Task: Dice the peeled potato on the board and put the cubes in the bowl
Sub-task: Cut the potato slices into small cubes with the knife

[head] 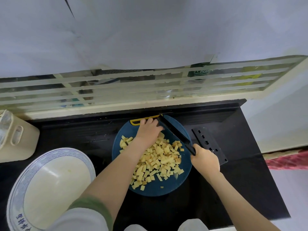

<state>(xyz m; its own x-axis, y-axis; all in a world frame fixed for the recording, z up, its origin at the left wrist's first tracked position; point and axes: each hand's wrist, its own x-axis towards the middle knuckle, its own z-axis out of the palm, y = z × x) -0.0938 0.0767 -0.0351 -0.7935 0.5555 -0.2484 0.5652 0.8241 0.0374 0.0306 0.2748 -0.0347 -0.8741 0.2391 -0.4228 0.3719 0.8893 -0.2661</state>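
Yellow potato cubes (160,160) lie heaped on a round dark-blue cutting board (168,189) with a yellow handle at its far edge. My left hand (149,130) rests palm-down over the far end of the pile, next to the blade. A black knife (173,130) stands on the board's far right part, its blade angled from the far edge toward me; my right hand (205,160) is shut on its handle. A white bowl with a blue rim (50,184) sits empty to the left of the board.
The black counter (241,189) ends at its right edge and near my body. A black perforated knife sheath (210,144) lies right of the board. A cream container (18,139) stands at the far left. A slatted window (133,87) runs behind.
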